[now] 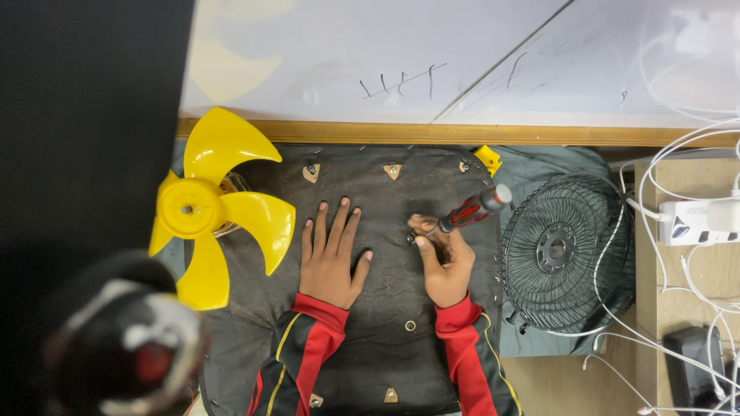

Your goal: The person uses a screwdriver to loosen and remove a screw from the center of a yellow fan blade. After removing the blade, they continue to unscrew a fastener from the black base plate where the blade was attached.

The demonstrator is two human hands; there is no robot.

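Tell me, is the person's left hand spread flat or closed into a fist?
Spread flat. The left hand lies palm down on the dark mat, fingers extended and slightly apart, holding nothing.

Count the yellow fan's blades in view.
4 on the yellow fan: one up toward the wooden edge, one right toward the left hand, one down, one short at lower left, cut by the dark area; more may be hidden there.

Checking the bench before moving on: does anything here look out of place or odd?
The fan is in pieces: the yellow blade lies left of the dark mat, and the black wire guard lies flat to its right. Nothing looks spilled or broken.
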